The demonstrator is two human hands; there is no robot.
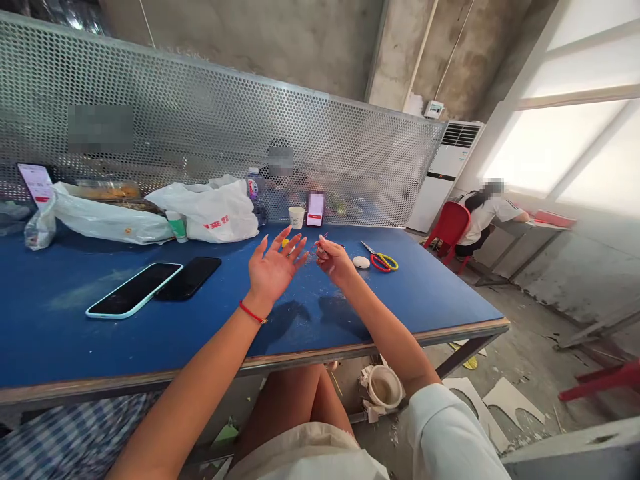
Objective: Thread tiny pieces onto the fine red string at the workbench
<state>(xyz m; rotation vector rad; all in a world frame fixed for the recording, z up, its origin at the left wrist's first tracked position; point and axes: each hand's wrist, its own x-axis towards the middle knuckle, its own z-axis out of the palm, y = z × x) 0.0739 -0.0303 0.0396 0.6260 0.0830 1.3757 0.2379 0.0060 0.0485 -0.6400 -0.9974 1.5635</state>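
My left hand [274,268] is raised palm up over the blue table, its fingers spread, with nothing in it. A red cord bracelet [253,312] circles that wrist. To its right, my right hand [334,259] is closed in a pinch, thumb against the fingers; whatever it pinches is too small to make out. A white rounded case [361,263] lies just right of this hand. Beyond it rest scissors [383,261] with one red and one yellow handle. A small yellow object [285,243] shows partly behind my left fingertips.
Two phones, one in a light-blue case [134,291] and one black [189,279], lie at left. Along the perforated metal screen [200,113] stand plastic bags [210,210], a bottle [254,193], a paper cup [296,217] and an upright phone [315,208]. A person [493,217] sits far right.
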